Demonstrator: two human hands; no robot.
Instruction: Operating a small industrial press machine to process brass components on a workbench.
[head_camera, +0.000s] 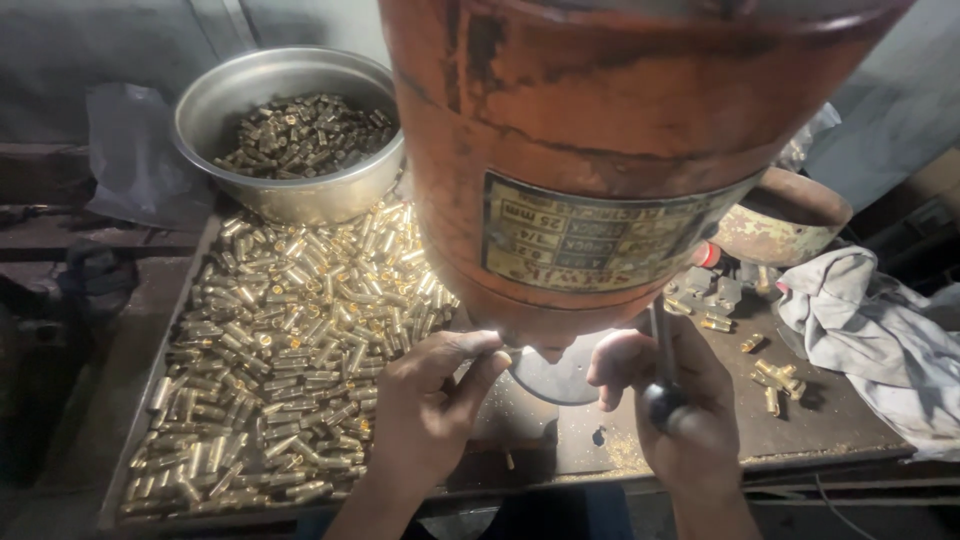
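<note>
Orange machine body (600, 150) overhangs right hand (680, 410) clamped on black-knobbed lever (664, 395), left hand (435, 400) pinching beneath.

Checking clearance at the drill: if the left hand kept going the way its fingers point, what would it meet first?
Probably the bright spot under the orange drill head, where the left hand fingertips already sit; depth there is unclear.

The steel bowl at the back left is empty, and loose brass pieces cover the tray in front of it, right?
Not quite. The head view shows the steel bowl holds a heap of brass pieces; it is not empty. Loose brass pieces do cover the tray in front of it.
</note>
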